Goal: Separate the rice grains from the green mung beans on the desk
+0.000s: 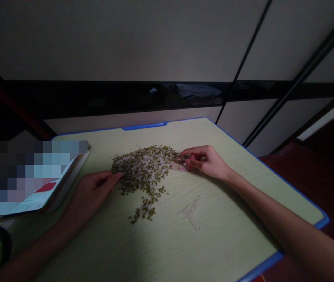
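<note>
So the green-and-white pile point(146, 166) is spread on the desk point(231, 231), at 2 to 3 o'clock from the left hand point(115, 178), whose grip can't really be told. It's at 9 o'clock from the right hand point(186, 158), where a small, blurry, reddish see-through item point(179, 166) is pinched.

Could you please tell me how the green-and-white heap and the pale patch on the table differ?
The heap mixes green and whitish bits, while the patch looks whitish throughout. The heap is broad and dense; the patch is small and thinly scattered. The heap lies between the left hand and right hand, the patch nearer the camera. Both lie loose on the table.
</note>
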Demonstrator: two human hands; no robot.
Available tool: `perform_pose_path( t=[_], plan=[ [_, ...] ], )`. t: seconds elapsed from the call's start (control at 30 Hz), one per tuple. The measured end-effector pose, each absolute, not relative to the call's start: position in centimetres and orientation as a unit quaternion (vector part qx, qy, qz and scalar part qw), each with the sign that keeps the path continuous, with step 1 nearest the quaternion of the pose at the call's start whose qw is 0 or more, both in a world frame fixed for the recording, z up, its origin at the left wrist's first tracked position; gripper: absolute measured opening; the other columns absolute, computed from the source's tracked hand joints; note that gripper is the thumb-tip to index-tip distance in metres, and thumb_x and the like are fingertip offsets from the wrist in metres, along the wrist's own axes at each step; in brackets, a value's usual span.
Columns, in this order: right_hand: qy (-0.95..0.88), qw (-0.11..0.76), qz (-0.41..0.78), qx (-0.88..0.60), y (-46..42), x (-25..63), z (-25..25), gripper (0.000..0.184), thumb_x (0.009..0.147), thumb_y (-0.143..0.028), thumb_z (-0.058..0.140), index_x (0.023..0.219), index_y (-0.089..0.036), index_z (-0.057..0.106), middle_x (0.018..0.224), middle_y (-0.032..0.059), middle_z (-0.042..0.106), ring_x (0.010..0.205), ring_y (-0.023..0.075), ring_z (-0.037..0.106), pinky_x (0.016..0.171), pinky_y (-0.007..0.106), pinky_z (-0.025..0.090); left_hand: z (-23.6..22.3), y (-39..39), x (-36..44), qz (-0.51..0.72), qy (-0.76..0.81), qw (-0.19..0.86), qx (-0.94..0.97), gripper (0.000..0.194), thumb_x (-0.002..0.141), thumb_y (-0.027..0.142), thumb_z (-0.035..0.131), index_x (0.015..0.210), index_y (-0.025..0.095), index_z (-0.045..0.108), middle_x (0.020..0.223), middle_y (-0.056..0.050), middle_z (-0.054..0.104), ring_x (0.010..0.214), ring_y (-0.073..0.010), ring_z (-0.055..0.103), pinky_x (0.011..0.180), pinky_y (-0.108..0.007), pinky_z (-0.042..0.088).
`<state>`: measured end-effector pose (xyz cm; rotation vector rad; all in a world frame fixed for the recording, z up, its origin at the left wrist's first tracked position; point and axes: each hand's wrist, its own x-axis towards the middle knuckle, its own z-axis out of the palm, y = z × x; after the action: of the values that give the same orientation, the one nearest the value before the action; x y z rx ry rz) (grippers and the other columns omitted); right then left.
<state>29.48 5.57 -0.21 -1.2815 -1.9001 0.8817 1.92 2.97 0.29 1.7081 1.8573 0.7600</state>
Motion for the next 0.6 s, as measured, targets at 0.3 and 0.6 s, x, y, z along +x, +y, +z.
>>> perform_pose_path(
  t=[0.3, 0.6],
  plan=[
    [-0.732, 0.343, 0.336, -0.483, 5.69, 29.48, -0.66, 0.030, 0.069, -0.016, 0.050, 0.095, -0.009, 0.064, 0.058, 0.0023, 0.057, 0.046, 0.0083, 0.044, 0.042, 0.020, 0.034, 0.15, 2.99, 1.73, 0.276, 0.681, 0.245, 0.632, 0.037, 0.063, 0.051, 0.042, 0.043, 0.020, 0.037, 0.041, 0.008, 0.032, 0.041, -0.0082, 0.033, 0.045, -0.021, 0.026],
    [-0.723, 0.355, 0.308, -0.506, 5.97, 29.65, -0.80, 0.028, 0.069, -0.017, 0.051, 0.092, -0.009, 0.065, 0.054, -0.0002, 0.051, 0.044, 0.0066, 0.037, 0.040, 0.020, 0.029, 0.17, 3.03, 1.83, 0.267, 0.688, 0.243, 0.630, 0.038, 0.063, 0.053, 0.041, 0.044, 0.020, 0.037, 0.041, 0.008, 0.031, 0.041, -0.0083, 0.034, 0.045, -0.021, 0.026]
  ],
)
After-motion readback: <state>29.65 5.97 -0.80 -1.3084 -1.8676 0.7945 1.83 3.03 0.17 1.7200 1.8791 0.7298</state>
